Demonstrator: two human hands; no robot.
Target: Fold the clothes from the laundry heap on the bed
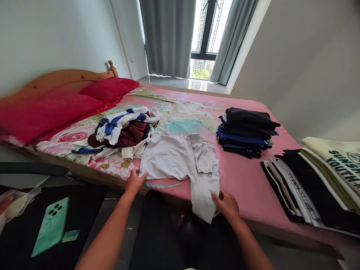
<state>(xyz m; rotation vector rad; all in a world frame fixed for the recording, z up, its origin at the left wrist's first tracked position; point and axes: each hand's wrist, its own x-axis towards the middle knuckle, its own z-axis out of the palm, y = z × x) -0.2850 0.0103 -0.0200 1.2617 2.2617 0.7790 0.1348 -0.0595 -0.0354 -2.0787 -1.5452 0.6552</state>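
A light grey long-sleeved shirt (168, 155) lies spread sideways at the bed's near edge. One sleeve is folded back over its body, while the other hangs over the mattress edge toward me. My left hand (135, 182) pinches the near corner of the hem, at the shirt's left end. At the lower right, my right hand (228, 205) has its thumb on the hanging sleeve's outer edge, and its fingers are partly hidden behind the cloth. Just behind my left hand sits a crumpled heap of clothes (126, 131), with white, blue and red plaid pieces.
On the pink bed sheet (242, 183) stand a stack of dark folded clothes (247, 131) and, farther right, a row of folded shirts (315, 183). Red pillows (62, 112) lie by the wooden headboard (56, 80). A green phone (53, 225) and a small card (71, 236) rest on a black surface.
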